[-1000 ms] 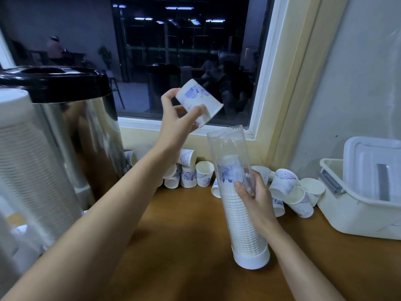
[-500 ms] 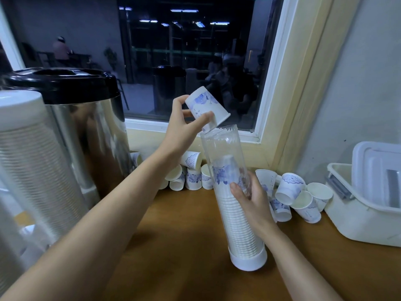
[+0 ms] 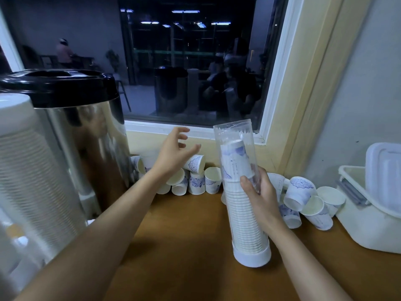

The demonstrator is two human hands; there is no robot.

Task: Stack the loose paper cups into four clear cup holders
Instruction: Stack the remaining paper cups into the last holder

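1. A large dark glass window [image 3: 184, 61] is filling the back and showing a dim hall beyond.
2. Long white ceiling strip lights [image 3: 185, 11] are glowing in the glass.
3. A white painted window frame [image 3: 274, 83] is running down the right edge, with a pale yellow wall strip [image 3: 314, 83] sitting just beside it.
4. A plain grey-white painted wall [image 3: 368, 83] is standing at right.
5. A brown wooden countertop [image 3: 184, 246] is stretching below the sill.
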